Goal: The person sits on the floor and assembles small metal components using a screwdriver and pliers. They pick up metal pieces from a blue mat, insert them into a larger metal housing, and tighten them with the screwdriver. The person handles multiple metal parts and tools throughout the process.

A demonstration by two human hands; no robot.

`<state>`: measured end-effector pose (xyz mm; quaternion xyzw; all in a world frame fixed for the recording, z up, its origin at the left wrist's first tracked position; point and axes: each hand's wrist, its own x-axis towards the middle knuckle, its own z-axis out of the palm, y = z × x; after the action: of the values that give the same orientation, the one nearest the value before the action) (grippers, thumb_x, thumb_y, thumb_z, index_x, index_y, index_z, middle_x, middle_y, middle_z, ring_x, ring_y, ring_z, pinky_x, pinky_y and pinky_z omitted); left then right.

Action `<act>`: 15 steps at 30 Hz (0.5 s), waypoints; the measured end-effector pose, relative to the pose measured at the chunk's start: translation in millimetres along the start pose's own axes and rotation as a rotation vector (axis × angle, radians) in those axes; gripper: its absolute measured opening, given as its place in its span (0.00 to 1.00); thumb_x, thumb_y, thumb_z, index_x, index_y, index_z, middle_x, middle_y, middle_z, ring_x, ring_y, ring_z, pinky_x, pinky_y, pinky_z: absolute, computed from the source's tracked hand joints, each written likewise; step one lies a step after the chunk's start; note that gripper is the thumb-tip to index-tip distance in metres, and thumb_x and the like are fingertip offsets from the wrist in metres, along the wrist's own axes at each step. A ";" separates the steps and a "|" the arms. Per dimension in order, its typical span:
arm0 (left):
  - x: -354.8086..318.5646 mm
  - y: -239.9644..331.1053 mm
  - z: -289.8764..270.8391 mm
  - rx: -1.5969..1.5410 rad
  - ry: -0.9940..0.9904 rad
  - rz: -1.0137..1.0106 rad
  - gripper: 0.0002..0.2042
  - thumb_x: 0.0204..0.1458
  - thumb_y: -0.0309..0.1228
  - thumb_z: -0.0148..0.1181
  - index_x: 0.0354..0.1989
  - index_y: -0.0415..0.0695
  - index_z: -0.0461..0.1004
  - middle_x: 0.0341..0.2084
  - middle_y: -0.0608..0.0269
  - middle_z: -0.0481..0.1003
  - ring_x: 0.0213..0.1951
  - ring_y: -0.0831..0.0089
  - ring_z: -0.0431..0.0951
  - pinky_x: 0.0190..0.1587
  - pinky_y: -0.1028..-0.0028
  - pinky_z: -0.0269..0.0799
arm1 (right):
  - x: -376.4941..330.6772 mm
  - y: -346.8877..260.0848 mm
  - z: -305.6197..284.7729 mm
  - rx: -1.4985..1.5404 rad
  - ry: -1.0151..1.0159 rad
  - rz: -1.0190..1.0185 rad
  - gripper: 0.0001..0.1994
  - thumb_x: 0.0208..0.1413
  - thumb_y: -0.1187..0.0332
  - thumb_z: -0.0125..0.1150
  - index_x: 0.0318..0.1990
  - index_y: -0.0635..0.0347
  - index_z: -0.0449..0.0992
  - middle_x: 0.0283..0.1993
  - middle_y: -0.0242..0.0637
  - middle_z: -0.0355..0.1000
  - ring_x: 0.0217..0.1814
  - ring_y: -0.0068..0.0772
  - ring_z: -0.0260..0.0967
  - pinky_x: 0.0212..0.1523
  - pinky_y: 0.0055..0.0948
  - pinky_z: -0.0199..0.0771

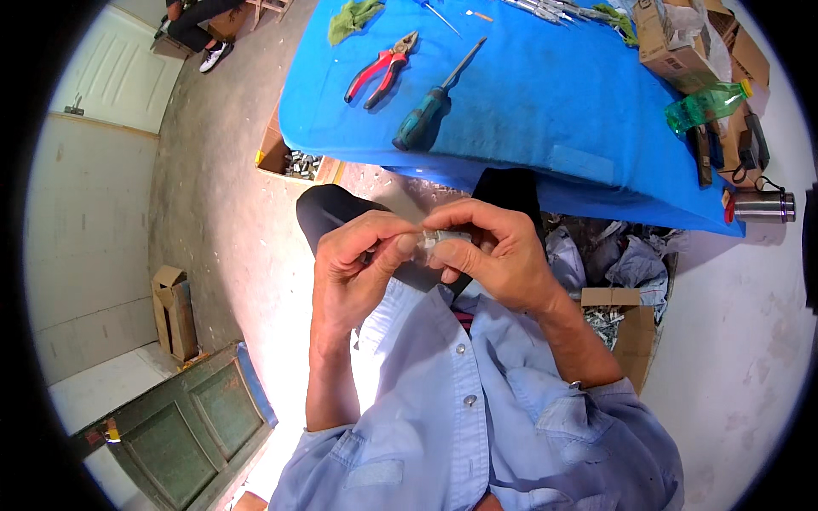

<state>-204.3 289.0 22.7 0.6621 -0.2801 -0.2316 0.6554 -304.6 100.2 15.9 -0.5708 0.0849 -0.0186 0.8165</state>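
Above my lap, my left hand and my right hand meet fingertip to fingertip. Both are closed on one small silvery metal piece, which lies sideways between thumbs and fingers. The fingers cover much of it, so its exact kind is hard to make out. Beyond the hands, on a blue-covered table, lie red-and-black pliers with their handles spread. Right of them lies a screwdriver with a teal handle.
Cardboard boxes, a green bottle and a steel flask crowd the table's right end. Metal tools lie at the back. Small metal parts fill a box under the left edge. Another person's leg shows far left.
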 end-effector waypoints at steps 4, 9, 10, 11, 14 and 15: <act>0.6 -2.2 1.2 0.030 0.025 0.013 0.04 0.62 0.18 0.64 0.43 0.34 0.82 0.36 0.61 0.81 0.37 0.76 0.79 0.39 0.78 0.73 | 1.9 -2.9 -6.3 -0.001 -0.041 0.113 0.14 0.67 0.74 0.64 0.57 0.71 0.79 0.42 0.38 0.81 0.38 0.21 0.80 0.36 0.21 0.82; 0.8 -5.4 1.6 0.104 0.040 0.020 0.05 0.59 0.15 0.63 0.42 0.34 0.82 0.35 0.60 0.81 0.37 0.76 0.79 0.39 0.77 0.73 | 3.0 1.3 -8.4 0.054 -0.047 0.151 0.15 0.67 0.73 0.64 0.57 0.73 0.77 0.42 0.39 0.80 0.38 0.22 0.80 0.34 0.21 0.83; 0.8 -5.0 1.7 0.110 0.034 0.012 0.05 0.59 0.15 0.63 0.41 0.34 0.82 0.35 0.60 0.81 0.37 0.76 0.79 0.39 0.77 0.73 | 2.7 2.4 -8.6 0.070 -0.046 0.157 0.15 0.67 0.72 0.64 0.57 0.73 0.77 0.42 0.39 0.80 0.38 0.22 0.80 0.34 0.21 0.83; 0.8 -3.9 1.8 0.116 0.028 0.005 0.05 0.59 0.15 0.63 0.41 0.34 0.82 0.35 0.60 0.81 0.37 0.75 0.79 0.39 0.77 0.73 | 2.2 3.5 -8.7 0.086 -0.044 0.163 0.15 0.67 0.72 0.65 0.57 0.73 0.77 0.41 0.39 0.80 0.38 0.22 0.80 0.34 0.21 0.83; 0.0 -4.9 3.2 0.072 0.023 0.007 0.05 0.59 0.14 0.63 0.41 0.34 0.82 0.35 0.59 0.81 0.36 0.75 0.80 0.39 0.77 0.74 | 2.6 3.6 -10.6 0.101 -0.069 0.181 0.15 0.68 0.70 0.65 0.56 0.72 0.77 0.40 0.38 0.79 0.37 0.22 0.79 0.33 0.22 0.84; -0.4 -5.8 4.2 0.046 0.022 0.011 0.05 0.59 0.14 0.63 0.41 0.34 0.82 0.35 0.59 0.81 0.36 0.75 0.80 0.39 0.76 0.74 | 2.6 3.5 -11.3 0.101 -0.081 0.187 0.15 0.68 0.69 0.65 0.55 0.72 0.77 0.40 0.38 0.79 0.36 0.22 0.79 0.33 0.22 0.84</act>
<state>-207.0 286.1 16.8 0.6781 -0.2817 -0.2141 0.6442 -304.1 90.5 8.6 -0.5188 0.1037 0.0762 0.8452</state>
